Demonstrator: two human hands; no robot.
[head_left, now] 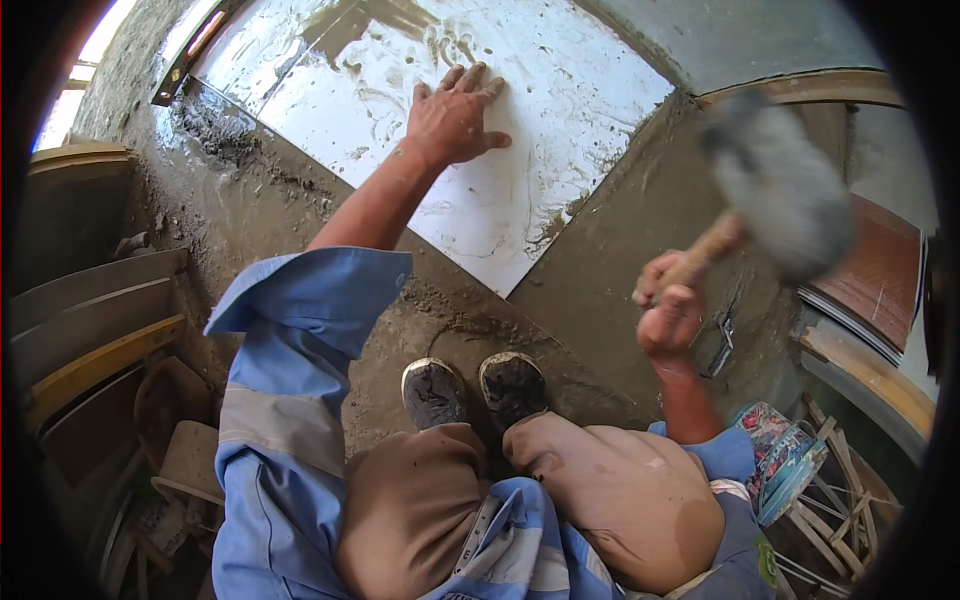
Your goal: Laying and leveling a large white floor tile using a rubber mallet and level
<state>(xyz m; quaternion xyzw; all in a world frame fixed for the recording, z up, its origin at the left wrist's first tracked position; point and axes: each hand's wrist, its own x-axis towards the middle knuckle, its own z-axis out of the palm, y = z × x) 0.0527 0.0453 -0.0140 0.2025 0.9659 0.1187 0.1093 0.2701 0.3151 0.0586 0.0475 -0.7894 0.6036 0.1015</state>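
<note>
My left hand (pixel 452 122) lies palm down with fingers spread on a white, mud-smeared square tile (pixel 555 130). My right hand (pixel 672 310) grips the wooden handle of a big mallet (pixel 775 185), whose grey and black head is raised at the right and blurred by motion. Wet grey mortar (pixel 610 265) borders the tile. A spirit level (pixel 187 62) rests along the tile's upper-left edge. Right of my right hand, a small metal object (pixel 722 345), too unclear to name, lies on the mortar.
My shoes (pixel 510 390) stand on muddy floor below the tile. Boards (pixel 105 355) and worn containers crowd the left side. At lower right are a colourful bucket (pixel 775 455) and wooden sticks. Reddish panels (pixel 875 280) and a timber edge line the right, beside a grey wall (pixel 765 35).
</note>
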